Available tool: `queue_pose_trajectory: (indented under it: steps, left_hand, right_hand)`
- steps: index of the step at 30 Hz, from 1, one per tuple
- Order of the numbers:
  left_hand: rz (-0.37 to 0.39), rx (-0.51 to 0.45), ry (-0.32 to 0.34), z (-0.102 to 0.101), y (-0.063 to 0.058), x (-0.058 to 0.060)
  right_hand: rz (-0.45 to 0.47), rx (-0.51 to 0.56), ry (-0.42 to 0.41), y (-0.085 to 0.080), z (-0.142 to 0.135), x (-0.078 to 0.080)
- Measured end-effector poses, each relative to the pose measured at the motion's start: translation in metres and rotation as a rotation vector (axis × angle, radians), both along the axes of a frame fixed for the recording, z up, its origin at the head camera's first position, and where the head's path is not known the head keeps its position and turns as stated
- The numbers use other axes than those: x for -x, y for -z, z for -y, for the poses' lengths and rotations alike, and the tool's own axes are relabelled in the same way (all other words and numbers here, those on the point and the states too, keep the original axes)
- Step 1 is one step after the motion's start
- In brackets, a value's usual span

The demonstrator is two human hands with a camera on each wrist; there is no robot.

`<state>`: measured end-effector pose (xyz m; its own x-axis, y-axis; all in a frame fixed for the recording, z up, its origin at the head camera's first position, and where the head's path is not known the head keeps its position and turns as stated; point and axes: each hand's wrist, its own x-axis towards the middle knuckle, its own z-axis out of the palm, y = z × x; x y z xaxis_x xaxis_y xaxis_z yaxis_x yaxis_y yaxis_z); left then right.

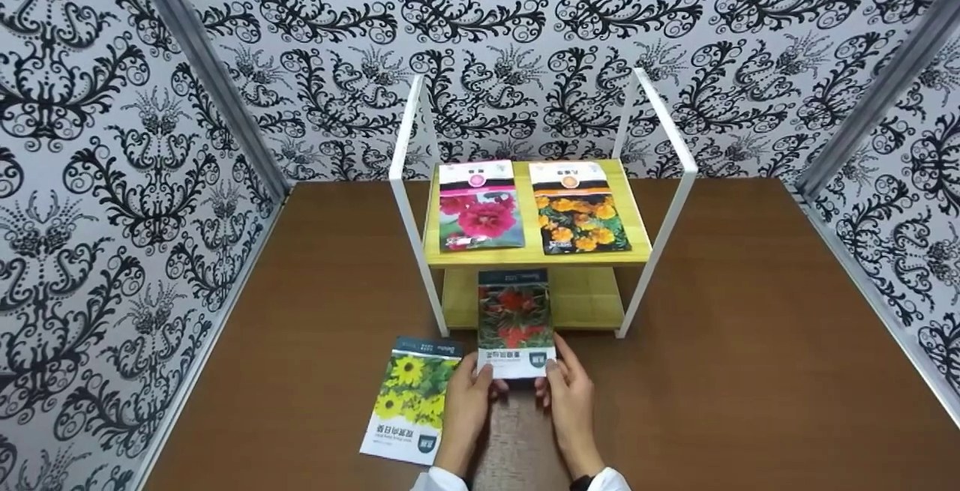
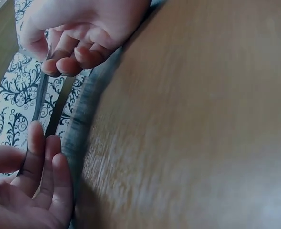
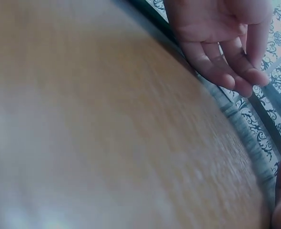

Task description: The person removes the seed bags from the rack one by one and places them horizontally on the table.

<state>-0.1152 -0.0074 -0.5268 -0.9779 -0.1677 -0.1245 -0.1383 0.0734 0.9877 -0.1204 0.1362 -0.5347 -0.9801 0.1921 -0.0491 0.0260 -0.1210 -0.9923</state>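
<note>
A seed packet with red flowers point(image 1: 514, 318) is held between both hands by its near corners, in front of the shelf's lower level. My left hand point(image 1: 470, 401) pinches the left corner, thumb on top and fingers beneath. At the right corner my right hand point(image 1: 571, 408) pinches it the same way. The packet's far end overlaps the lower board point(image 1: 585, 302). In the left wrist view the packet point(image 2: 41, 98) shows as a thin edge between the hands. A packet with yellow flowers point(image 1: 409, 397) lies on the table, partly overlapped by my left hand.
On the upper board point(image 1: 529, 255) of the white-framed shelf point(image 1: 411, 214) lie a pink-flower packet point(image 1: 481, 210) and an orange-flower packet point(image 1: 579, 210), side by side. The shelf's uprights flank the lower level. Patterned walls point(image 1: 480, 49) enclose the brown table point(image 1: 750, 341) at the back and sides.
</note>
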Motion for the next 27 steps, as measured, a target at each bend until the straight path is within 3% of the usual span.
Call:
queue_pose_trajectory:
  steps: [5, 11, 19, 23, 27]
  left_hand:
    - [0.032, 0.017, 0.037, 0.001, 0.001, -0.006]
    - [0.042, 0.016, 0.061, 0.003, 0.003, -0.010]
    - [0.048, -0.031, 0.056, 0.005, -0.002, -0.014]
    - [0.097, 0.040, 0.088, 0.007, -0.006, -0.018]
    - [0.123, 0.177, 0.108, 0.010, -0.007, -0.023]
  right_hand:
    - [-0.005, -0.070, 0.040, -0.012, 0.003, -0.012]
    - [-0.010, -0.243, 0.071, -0.013, 0.007, -0.018]
    - [0.029, -0.328, 0.048, 0.014, 0.005, -0.013]
    - [0.018, -0.365, 0.029, 0.017, 0.003, -0.016]
    - [0.012, -0.410, 0.018, 0.016, -0.002, -0.022]
